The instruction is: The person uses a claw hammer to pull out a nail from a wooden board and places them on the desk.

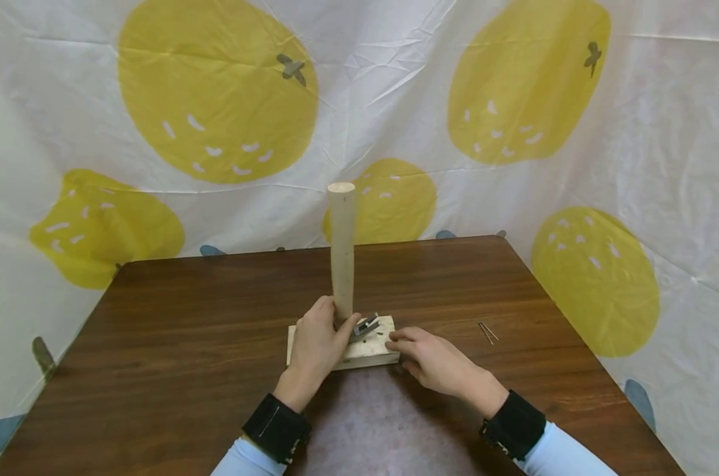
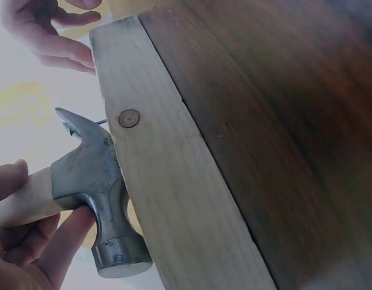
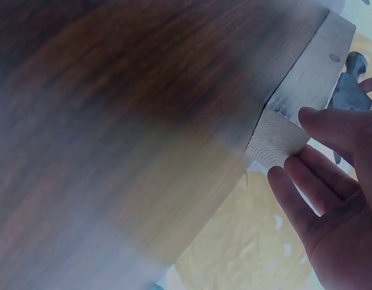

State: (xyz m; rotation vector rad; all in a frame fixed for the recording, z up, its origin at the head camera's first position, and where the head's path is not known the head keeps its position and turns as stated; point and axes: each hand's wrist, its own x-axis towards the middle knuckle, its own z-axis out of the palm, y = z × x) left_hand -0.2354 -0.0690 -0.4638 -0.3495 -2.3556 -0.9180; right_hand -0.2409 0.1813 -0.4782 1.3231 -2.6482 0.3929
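Observation:
A claw hammer (image 1: 342, 251) stands head down on a pale wooden block (image 1: 359, 362), its thick wooden handle pointing up. Low on that handle, just above the steel head (image 2: 92, 163), my left hand (image 1: 320, 334) grips it. A thin nail (image 2: 101, 122) shows between the claw and the block's top in the left wrist view. At the block's right end is my right hand (image 1: 433, 360), its fingers loosely bent and its fingertips at the top edge. The right wrist view has the thumb (image 3: 316, 118) by the front corner and other fingers near the end grain (image 3: 276, 142).
Two or so loose nails (image 1: 487, 332) lie on the brown table (image 1: 186, 344), right of the block. Small dark marks or holes dot the block's top. Behind the table hangs a white cloth (image 1: 383, 86) printed with yellow fruit.

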